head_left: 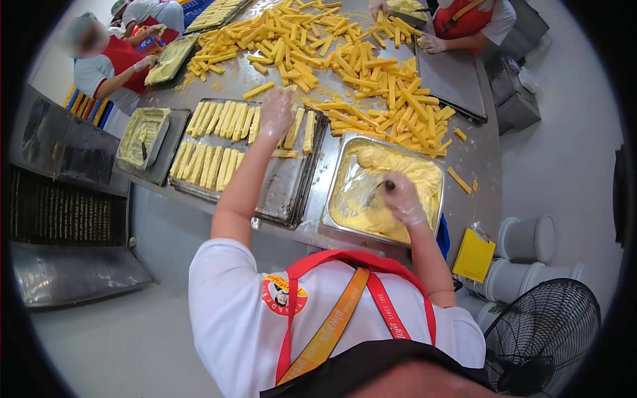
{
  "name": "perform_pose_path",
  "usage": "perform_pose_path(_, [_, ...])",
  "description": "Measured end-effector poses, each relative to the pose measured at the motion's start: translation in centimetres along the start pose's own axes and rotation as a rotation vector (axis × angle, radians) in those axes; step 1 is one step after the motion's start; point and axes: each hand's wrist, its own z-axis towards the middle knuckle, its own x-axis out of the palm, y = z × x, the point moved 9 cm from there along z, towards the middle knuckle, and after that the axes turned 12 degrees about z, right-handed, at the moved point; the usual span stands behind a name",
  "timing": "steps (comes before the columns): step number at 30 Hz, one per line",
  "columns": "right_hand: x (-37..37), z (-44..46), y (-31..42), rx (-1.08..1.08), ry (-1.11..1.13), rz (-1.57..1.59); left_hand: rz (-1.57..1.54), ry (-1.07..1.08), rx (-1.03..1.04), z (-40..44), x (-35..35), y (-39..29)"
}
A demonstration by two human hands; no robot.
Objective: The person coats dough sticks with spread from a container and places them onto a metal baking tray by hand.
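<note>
My left hand (277, 114), in a clear glove, is over the upper right of a dark baking tray (275, 192). Its fingers are curled, with something pale yellow at the tips that I cannot make out. Two rows of cream-coated sticks (206, 162) lie on the tray. My right hand (406, 202), also gloved, grips a dark-handled tool (389, 186) over a metal pan (330, 205). The tool's lower end is hidden. Thick yellow cream (424, 174) lines this pan. Beyond both hands spreads a big heap of bare yellow sticks (391, 93).
A smaller cream pan (159, 142) with a spatula rests at left. Co-workers stand across the table, one (109, 73) at far left, another (471, 26) at top right beside a flat tray (454, 83). A black fan (547, 331) and white buckets (527, 239) stand at right.
</note>
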Motion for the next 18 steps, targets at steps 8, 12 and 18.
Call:
perform_pose_path(8, [-4.7,-0.3,-5.7,0.246,-0.272,-0.289,0.202,0.259,0.384,10.1,14.0,-1.4])
perform_pose_path(12, [-0.2,-0.6,-1.9,0.225,0.000,0.077,0.286,0.387,0.383,11.4,17.4,-2.8])
perform_pose_path(18, [-5.1,-1.9,-9.1,0.644,-0.357,0.296,0.134,0.243,0.307,11.8,11.1,-3.3])
